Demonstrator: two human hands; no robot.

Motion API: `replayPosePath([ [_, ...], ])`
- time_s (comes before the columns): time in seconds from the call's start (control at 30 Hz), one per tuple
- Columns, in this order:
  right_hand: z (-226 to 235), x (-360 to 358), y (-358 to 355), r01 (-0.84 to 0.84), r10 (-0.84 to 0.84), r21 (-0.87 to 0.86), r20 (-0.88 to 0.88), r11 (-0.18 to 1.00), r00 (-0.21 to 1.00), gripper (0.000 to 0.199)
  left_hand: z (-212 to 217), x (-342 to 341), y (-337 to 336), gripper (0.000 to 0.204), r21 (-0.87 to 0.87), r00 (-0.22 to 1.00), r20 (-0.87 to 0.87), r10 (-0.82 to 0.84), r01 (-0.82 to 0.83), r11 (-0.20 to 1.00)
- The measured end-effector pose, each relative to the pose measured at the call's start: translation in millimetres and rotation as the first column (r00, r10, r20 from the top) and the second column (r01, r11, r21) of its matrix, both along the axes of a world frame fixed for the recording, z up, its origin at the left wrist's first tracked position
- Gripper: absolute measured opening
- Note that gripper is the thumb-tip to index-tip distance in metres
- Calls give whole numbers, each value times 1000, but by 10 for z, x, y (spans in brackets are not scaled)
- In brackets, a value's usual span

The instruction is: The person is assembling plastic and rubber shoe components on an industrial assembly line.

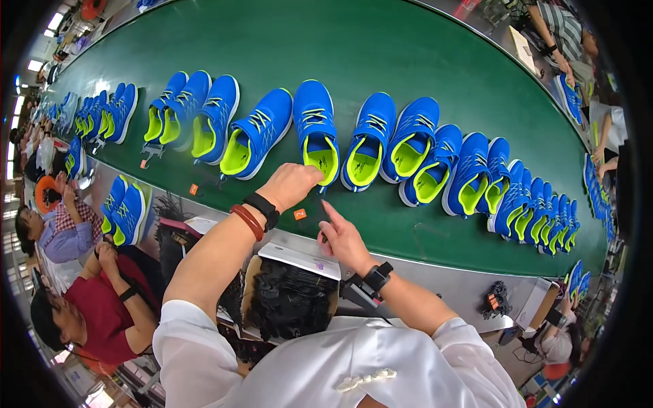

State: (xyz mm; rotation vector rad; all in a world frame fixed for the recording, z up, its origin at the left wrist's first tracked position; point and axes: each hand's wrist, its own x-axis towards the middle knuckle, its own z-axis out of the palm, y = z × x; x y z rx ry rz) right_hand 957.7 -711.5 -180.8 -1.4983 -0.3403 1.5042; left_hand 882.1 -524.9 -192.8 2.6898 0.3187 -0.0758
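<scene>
The left hand is gripping the blue shoe by its heel — the right hand, half-open and empty, is nearing; next, likely steadying it.

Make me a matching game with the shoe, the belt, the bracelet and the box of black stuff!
Things:
1. shoe at the left hand
2. conveyor belt
3. bracelet on the left wrist
4. box below the hands

Descriptions:
A. dark green
B. red-brown
C. blue with a neon yellow-green inside
D. filled with black pieces

Pairs: 1-C, 2-A, 3-B, 4-D
</scene>
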Motion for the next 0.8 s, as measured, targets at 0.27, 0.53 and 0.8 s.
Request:
replayPosePath([
  [0.27,42,631,79,-211,213,27,-101,977,972,38,265,52,-136,38,98,978,38,-204,200,975],
  [0.53,27,1023,67,-465,148,26,931,885,334,30,412,-45,-276,50,-32,969,-247,-12,4,999],
  [0.8,-35,999,292,-619,122,-151,989,771,-89,22,371,-42,-315,31,-63,943,-306,129,-155,986],
])
